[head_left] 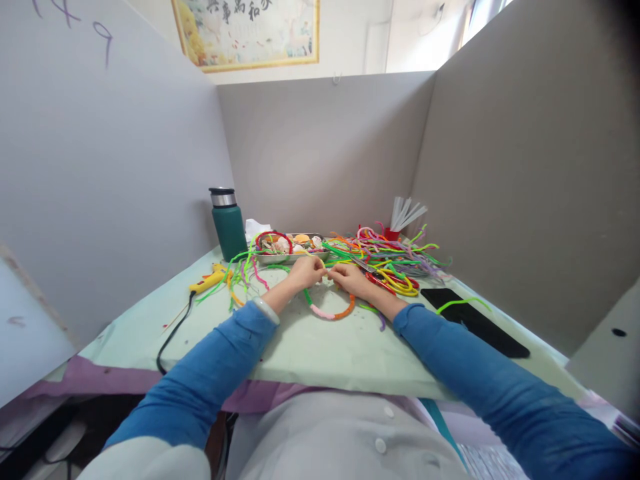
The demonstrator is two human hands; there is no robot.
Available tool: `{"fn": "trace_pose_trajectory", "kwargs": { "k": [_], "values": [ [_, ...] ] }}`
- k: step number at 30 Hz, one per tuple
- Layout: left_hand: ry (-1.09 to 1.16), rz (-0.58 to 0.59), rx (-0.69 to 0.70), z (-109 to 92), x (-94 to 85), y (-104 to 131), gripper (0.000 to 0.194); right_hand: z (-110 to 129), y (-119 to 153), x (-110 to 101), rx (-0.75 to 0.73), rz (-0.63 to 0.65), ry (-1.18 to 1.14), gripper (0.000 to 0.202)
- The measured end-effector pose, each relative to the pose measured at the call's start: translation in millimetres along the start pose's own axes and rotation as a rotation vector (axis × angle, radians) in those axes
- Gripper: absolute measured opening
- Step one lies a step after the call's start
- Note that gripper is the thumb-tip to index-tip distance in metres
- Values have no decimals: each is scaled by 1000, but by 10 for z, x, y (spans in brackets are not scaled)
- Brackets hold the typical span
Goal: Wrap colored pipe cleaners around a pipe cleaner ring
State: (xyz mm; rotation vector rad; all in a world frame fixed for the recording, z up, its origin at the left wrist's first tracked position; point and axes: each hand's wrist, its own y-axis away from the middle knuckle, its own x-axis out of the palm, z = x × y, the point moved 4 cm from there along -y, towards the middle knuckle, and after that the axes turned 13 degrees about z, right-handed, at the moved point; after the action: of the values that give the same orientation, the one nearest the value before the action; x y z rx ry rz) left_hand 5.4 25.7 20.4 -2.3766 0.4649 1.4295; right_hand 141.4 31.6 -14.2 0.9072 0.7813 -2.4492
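A ring wrapped in fuzzy stems [324, 315], with green, pink and orange sections, hangs or lies below my two hands over the middle of the table. My left hand [307, 272] pinches a pale yellow stem at the ring's top. Close beside it, my right hand [349, 277] has its fingers pressed together at the same pale part, the fingertips of both hands nearly touching. Whether the ring rests on the cloth cannot be made out. Just beyond the hands stands a metal tray [295, 257] of shells and small pieces, with a red ring [290, 244] at its left.
A green bottle [230, 230] and yellow glue gun [207, 282] are at the left. Many coloured stems [395, 257], scissors and a red cup [392, 234] of clear sticks lie back right. A black slab [475, 321] is at the right; grey partitions [325, 153] enclose the table.
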Motion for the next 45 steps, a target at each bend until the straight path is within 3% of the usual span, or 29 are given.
{"fn": "trace_pose_trajectory", "kwargs": {
  "k": [21, 27, 45],
  "values": [
    [60, -28, 201, -31, 1, 11, 17, 11, 12, -28, 45, 18, -91, 32],
    [97, -27, 197, 4, 30, -21, 13, 32, 22, -29, 63, 25, -120, 30],
    [-93, -122, 232, -15, 1, -17, 19, 6, 14, -22, 80, 31, -154, 29]
  ]
}}
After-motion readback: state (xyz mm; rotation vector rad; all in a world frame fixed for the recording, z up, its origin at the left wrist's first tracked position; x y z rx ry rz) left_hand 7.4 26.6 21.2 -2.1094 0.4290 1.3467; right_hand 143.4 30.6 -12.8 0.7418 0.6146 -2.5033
